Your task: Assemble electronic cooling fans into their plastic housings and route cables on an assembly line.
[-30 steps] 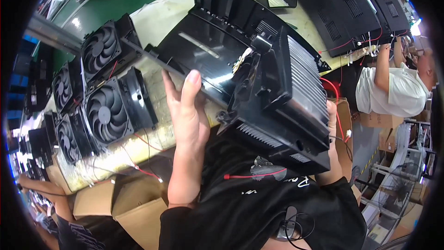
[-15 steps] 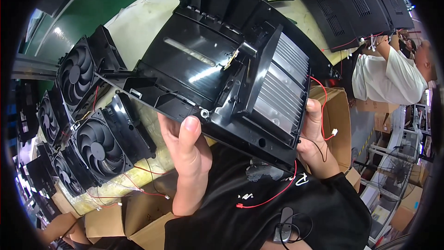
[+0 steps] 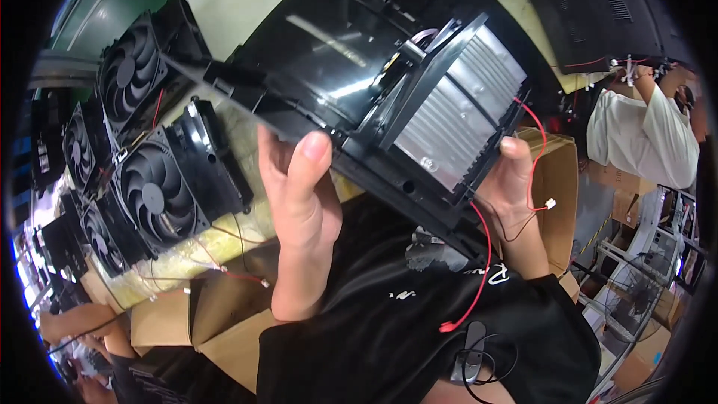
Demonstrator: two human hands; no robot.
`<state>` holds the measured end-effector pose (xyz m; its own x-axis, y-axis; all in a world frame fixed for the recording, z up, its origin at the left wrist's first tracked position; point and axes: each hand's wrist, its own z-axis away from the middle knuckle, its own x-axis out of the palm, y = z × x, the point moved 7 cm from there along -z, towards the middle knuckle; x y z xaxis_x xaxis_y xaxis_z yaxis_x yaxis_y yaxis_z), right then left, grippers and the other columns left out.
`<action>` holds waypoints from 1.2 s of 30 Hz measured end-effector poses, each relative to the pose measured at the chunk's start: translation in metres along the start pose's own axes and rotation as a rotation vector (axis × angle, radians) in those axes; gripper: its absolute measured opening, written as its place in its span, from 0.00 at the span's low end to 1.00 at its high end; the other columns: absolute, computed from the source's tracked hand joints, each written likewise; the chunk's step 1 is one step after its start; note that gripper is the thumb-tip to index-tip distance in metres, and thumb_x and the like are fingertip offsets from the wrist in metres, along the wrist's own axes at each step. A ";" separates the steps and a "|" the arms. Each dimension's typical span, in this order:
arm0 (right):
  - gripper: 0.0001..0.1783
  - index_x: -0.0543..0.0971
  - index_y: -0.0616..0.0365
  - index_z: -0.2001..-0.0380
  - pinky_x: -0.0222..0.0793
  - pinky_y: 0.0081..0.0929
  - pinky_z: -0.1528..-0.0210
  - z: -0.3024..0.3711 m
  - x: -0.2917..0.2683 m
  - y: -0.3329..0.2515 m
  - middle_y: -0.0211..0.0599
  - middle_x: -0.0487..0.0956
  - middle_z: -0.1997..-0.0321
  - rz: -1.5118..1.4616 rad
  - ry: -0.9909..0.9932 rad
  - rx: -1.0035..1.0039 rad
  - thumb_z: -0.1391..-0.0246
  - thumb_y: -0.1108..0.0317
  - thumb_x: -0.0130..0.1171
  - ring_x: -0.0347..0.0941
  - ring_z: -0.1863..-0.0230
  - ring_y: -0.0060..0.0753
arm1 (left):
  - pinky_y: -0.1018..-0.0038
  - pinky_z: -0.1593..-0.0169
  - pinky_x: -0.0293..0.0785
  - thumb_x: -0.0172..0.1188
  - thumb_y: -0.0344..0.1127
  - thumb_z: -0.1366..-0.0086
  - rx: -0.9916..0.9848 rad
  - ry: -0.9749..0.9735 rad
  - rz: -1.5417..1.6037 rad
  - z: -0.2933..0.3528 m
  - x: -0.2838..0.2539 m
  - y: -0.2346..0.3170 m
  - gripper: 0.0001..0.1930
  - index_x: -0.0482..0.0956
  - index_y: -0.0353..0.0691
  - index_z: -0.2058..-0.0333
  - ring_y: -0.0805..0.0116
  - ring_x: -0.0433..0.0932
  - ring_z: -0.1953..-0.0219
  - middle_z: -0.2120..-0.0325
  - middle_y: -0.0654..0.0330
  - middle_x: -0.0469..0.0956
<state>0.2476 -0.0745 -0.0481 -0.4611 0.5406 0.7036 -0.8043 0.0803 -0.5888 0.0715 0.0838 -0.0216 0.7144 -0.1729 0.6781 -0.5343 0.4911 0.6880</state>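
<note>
Held up in front of my chest is a large black plastic housing (image 3: 389, 123), tilted, with a silvery finned heat sink (image 3: 460, 116) set in its right part. My left hand (image 3: 299, 187) grips its lower left edge, thumb on the near side and the other fingers partly hidden behind. My right hand (image 3: 512, 172) holds the lower right side by the heat sink, most fingers hidden. A red wire (image 3: 540, 142) with a white connector (image 3: 550, 203) hangs past my right hand. Another red wire (image 3: 486, 277) dangles from the housing's lower edge over my black shirt.
Several black fan assemblies (image 3: 153, 198) stand on the covered table at left, wires trailing. Open cardboard boxes (image 3: 161, 322) are at lower left and right of my right arm. Large black vented panels (image 3: 598, 11) lie at upper right, where a person in a white shirt (image 3: 636, 131) works. Another person's arm (image 3: 90, 325) shows at lower left.
The housing has shifted upward in view and tilted, with both hands still holding it. Its dangling red wire has swung to the right.
</note>
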 end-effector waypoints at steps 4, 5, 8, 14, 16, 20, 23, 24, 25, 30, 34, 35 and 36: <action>0.40 0.62 0.67 0.37 0.66 0.48 0.36 0.002 -0.008 -0.006 0.52 0.71 0.39 0.018 0.000 0.092 0.50 0.59 0.59 0.69 0.39 0.48 | 0.70 0.40 0.63 0.66 0.36 0.41 0.012 0.016 -0.065 -0.004 -0.002 -0.007 0.37 0.59 0.35 0.37 0.67 0.71 0.46 0.47 0.57 0.71; 0.40 0.61 0.67 0.36 0.70 0.47 0.40 0.003 -0.008 -0.005 0.53 0.72 0.41 0.013 0.004 0.115 0.50 0.60 0.59 0.72 0.42 0.48 | 0.71 0.41 0.64 0.65 0.36 0.40 0.029 0.031 -0.079 -0.006 -0.004 -0.009 0.36 0.58 0.35 0.37 0.69 0.72 0.48 0.48 0.58 0.71; 0.33 0.65 0.66 0.42 0.77 0.39 0.55 0.002 -0.010 -0.004 0.46 0.76 0.50 0.063 -0.007 0.171 0.49 0.61 0.59 0.77 0.52 0.42 | 0.74 0.45 0.67 0.62 0.39 0.35 -0.027 0.082 -0.049 -0.008 0.006 -0.008 0.27 0.63 0.37 0.42 0.73 0.73 0.54 0.53 0.63 0.73; 0.45 0.60 0.65 0.38 0.71 0.17 0.61 0.011 0.027 -0.005 0.38 0.73 0.44 0.204 -0.079 0.012 0.62 0.83 0.65 0.73 0.47 0.30 | 0.69 0.47 0.71 0.59 0.45 0.34 0.029 -0.025 0.026 -0.023 0.025 0.000 0.16 0.77 0.40 0.55 0.68 0.78 0.54 0.56 0.61 0.80; 0.47 0.55 0.63 0.34 0.71 0.20 0.55 0.019 0.019 -0.006 0.43 0.66 0.36 0.263 -0.148 0.012 0.60 0.91 0.59 0.66 0.38 0.33 | 0.69 0.48 0.72 0.59 0.45 0.33 0.034 -0.008 0.015 -0.031 0.024 0.004 0.16 0.77 0.39 0.55 0.67 0.78 0.55 0.56 0.61 0.80; 0.46 0.49 0.64 0.30 0.68 0.26 0.46 0.054 -0.010 -0.009 0.47 0.59 0.30 0.566 -0.205 0.021 0.49 0.82 0.60 0.64 0.37 0.34 | 0.71 0.45 0.69 0.56 0.52 0.32 0.062 0.041 -0.128 -0.033 0.014 0.001 0.22 0.76 0.39 0.53 0.68 0.76 0.52 0.54 0.59 0.79; 0.13 0.81 0.69 0.58 0.72 0.19 0.69 0.092 -0.054 -0.082 0.39 0.83 0.72 1.131 -0.317 0.146 0.45 0.73 0.61 0.77 0.73 0.18 | 0.58 0.30 0.39 0.39 0.70 0.33 0.116 0.156 -0.421 0.005 0.019 -0.003 0.45 0.40 0.46 0.29 0.51 0.47 0.30 0.31 0.46 0.45; 0.14 0.80 0.69 0.58 0.65 0.13 0.78 0.122 -0.055 -0.132 0.34 0.80 0.78 1.000 -0.047 -0.172 0.42 0.68 0.59 0.71 0.82 0.14 | 0.53 0.30 0.36 0.34 0.73 0.34 0.142 -0.002 -0.495 0.030 0.036 -0.003 0.46 0.36 0.48 0.29 0.46 0.46 0.30 0.30 0.44 0.42; 0.16 0.79 0.68 0.57 0.62 0.12 0.77 0.117 -0.073 -0.170 0.33 0.79 0.78 1.003 0.196 -0.375 0.38 0.64 0.56 0.70 0.80 0.14 | 0.57 0.30 0.37 0.34 0.69 0.32 0.122 0.004 -0.511 0.043 0.040 -0.019 0.44 0.36 0.47 0.29 0.51 0.44 0.29 0.30 0.45 0.41; 0.27 0.73 0.63 0.44 0.67 0.25 0.42 -0.039 0.001 -0.127 0.39 0.79 0.48 0.677 -0.250 -0.181 0.33 0.51 0.48 0.74 0.48 0.27 | 0.69 0.30 0.40 0.50 0.40 0.31 0.089 -0.030 -0.255 0.061 0.029 -0.067 0.38 0.40 0.41 0.29 0.63 0.49 0.31 0.31 0.55 0.49; 0.28 0.71 0.62 0.43 0.68 0.28 0.42 -0.040 0.036 -0.096 0.37 0.78 0.48 0.416 -0.334 0.044 0.38 0.53 0.56 0.74 0.47 0.28 | 0.69 0.37 0.60 0.55 0.33 0.39 0.107 0.006 -0.093 0.048 0.046 -0.046 0.41 0.47 0.50 0.29 0.63 0.64 0.40 0.39 0.57 0.62; 0.30 0.69 0.63 0.41 0.69 0.29 0.42 -0.035 0.052 -0.097 0.37 0.77 0.47 0.372 -0.352 -0.011 0.40 0.54 0.58 0.75 0.48 0.28 | 0.67 0.44 0.69 0.55 0.32 0.39 0.063 0.032 -0.086 0.041 0.044 -0.034 0.38 0.52 0.49 0.31 0.63 0.70 0.45 0.43 0.58 0.67; 0.34 0.65 0.60 0.37 0.69 0.30 0.42 -0.038 0.065 -0.101 0.37 0.76 0.45 0.391 -0.358 -0.025 0.43 0.58 0.60 0.75 0.48 0.29 | 0.66 0.48 0.73 0.56 0.33 0.40 0.031 0.017 -0.039 0.031 0.048 -0.019 0.33 0.59 0.49 0.35 0.63 0.73 0.50 0.49 0.58 0.71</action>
<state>0.3130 -0.0158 0.0425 -0.8277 0.2149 0.5184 -0.5390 -0.0475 -0.8410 0.1017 0.0396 0.0060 0.7425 -0.1768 0.6461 -0.5191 0.4578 0.7218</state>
